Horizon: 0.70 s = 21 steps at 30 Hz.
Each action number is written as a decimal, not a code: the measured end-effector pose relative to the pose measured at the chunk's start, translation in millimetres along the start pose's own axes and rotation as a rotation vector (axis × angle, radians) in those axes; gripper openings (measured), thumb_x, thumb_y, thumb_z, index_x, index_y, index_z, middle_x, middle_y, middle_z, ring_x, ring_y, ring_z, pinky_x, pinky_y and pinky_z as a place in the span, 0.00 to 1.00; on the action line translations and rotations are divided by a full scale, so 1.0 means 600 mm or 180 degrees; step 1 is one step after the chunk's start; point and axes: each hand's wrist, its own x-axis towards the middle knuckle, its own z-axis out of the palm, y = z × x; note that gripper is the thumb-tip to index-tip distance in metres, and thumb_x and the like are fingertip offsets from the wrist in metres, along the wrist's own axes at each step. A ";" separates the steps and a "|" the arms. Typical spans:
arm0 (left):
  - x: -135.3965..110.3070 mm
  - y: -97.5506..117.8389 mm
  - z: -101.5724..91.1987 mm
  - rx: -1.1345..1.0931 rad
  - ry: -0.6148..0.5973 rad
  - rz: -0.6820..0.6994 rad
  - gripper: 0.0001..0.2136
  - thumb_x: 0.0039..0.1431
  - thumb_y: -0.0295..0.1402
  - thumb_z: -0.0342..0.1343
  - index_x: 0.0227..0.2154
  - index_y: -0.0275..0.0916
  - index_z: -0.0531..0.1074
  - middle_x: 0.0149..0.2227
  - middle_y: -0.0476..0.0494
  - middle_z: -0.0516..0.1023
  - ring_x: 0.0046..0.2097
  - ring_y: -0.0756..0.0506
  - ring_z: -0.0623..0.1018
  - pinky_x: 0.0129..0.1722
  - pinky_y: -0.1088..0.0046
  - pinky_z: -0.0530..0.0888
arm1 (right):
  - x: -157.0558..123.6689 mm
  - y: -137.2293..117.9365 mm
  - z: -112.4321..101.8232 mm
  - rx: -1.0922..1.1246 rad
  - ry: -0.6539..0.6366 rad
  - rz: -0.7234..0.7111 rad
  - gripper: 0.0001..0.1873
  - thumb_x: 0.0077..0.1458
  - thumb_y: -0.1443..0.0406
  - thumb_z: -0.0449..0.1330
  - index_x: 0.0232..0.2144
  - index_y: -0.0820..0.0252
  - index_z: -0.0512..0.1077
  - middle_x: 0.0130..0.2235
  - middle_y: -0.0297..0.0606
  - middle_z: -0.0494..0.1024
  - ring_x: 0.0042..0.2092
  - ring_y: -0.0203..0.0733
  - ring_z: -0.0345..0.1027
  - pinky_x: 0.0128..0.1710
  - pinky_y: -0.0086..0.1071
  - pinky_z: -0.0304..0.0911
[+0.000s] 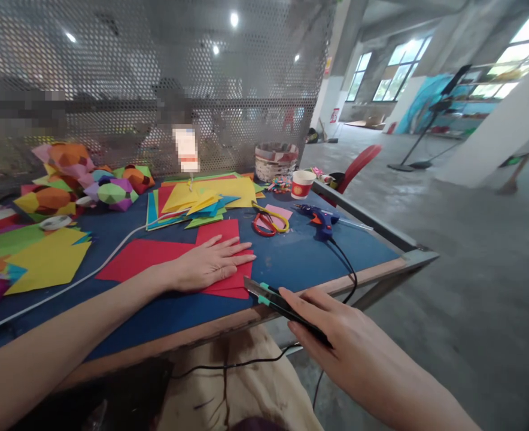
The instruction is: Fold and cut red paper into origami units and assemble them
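1. Head view: at centre frame, your left hand (213,263) lies spread, palm down, on the red paper (236,281); at lower right, your right hand (336,332) is wrapped round the cutter (285,306), its blade (252,287) pointing up-left. Whether it touches the paper is hard to tell.
2. The paper should be light, thin and apt to slide or crease; flat fingers near its edge suit it best.
3. The cutter looks light and stiff, the blade likely brittle; take hold well behind it.
4. The table (291,266) is blue-topped, with scissors (286,224) and glue gun (325,225) right of centre.
5. Mesh (134,60) fills the upper left; grey floor (471,251), the right.
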 end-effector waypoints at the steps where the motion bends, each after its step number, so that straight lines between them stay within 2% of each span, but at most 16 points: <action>1: 0.000 0.000 0.000 -0.0014 0.0007 -0.0004 0.23 0.73 0.46 0.37 0.69 0.54 0.55 0.73 0.50 0.49 0.74 0.37 0.45 0.70 0.46 0.40 | 0.001 -0.001 0.000 -0.0035 0.0005 -0.0019 0.24 0.67 0.67 0.50 0.63 0.58 0.67 0.51 0.48 0.76 0.44 0.49 0.78 0.46 0.47 0.76; 12: 0.003 -0.007 0.004 0.0046 -0.0058 0.0010 0.24 0.74 0.45 0.35 0.69 0.55 0.52 0.74 0.52 0.45 0.74 0.38 0.43 0.70 0.48 0.39 | -0.010 -0.005 0.013 -0.0063 0.0258 -0.0139 0.24 0.67 0.67 0.48 0.61 0.61 0.68 0.51 0.48 0.76 0.44 0.48 0.79 0.42 0.43 0.78; 17: 0.003 -0.004 0.003 0.0020 -0.0062 0.0030 0.24 0.74 0.45 0.35 0.69 0.54 0.53 0.74 0.52 0.46 0.74 0.38 0.43 0.70 0.49 0.38 | -0.012 -0.010 0.012 -0.0010 0.0270 -0.0132 0.23 0.67 0.66 0.47 0.60 0.62 0.69 0.53 0.49 0.76 0.46 0.48 0.78 0.43 0.42 0.78; 21: 0.003 -0.004 0.004 0.0046 -0.0101 0.0000 0.24 0.74 0.45 0.35 0.69 0.54 0.52 0.74 0.52 0.45 0.74 0.39 0.43 0.70 0.48 0.38 | -0.013 -0.017 0.011 0.0037 0.0203 -0.0015 0.23 0.68 0.66 0.47 0.62 0.60 0.67 0.55 0.47 0.75 0.50 0.47 0.77 0.48 0.42 0.76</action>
